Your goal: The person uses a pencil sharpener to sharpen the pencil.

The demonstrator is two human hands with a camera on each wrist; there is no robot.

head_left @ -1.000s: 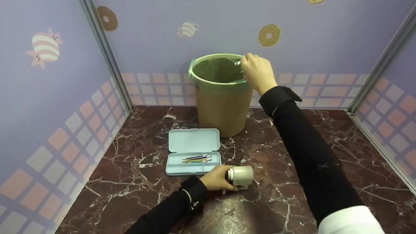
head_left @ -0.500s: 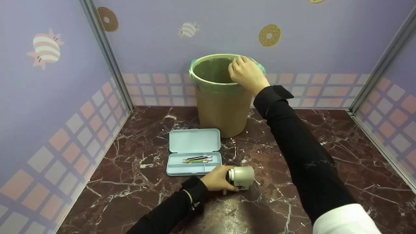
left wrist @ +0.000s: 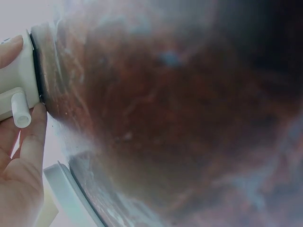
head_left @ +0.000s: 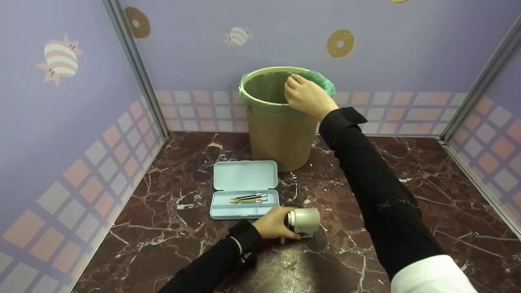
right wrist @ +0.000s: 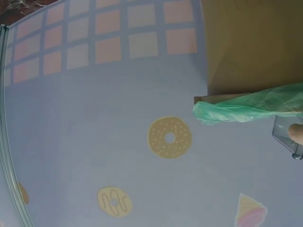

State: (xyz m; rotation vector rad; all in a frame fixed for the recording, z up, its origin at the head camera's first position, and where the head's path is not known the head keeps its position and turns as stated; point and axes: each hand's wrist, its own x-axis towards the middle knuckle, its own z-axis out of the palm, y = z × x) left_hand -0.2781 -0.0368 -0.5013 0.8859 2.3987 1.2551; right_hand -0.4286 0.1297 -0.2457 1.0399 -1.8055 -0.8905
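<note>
My left hand (head_left: 273,224) grips a whitish crank pencil sharpener (head_left: 307,221) on the marble tabletop; its white handle (left wrist: 21,111) shows in the left wrist view. Over the bin's opening, my right hand (head_left: 309,95) pinches a small clear plastic drawer (right wrist: 284,132). In the head view that drawer is hidden behind the hand. The tan bin (head_left: 281,138) has a green plastic liner (head_left: 321,81) folded over its rim. Just beyond the left hand, a light blue pencil case (head_left: 245,176) lies open with several pencils (head_left: 249,198) in it.
A patterned purple wall (head_left: 195,53) stands close behind the bin, with side walls to left and right. The dark red marble tabletop (head_left: 163,228) spreads around the case and the sharpener.
The right hand has moved left from the bin's right rim to over its opening, and more of the green liner shows behind it. The left hand and sharpener stay in place.
</note>
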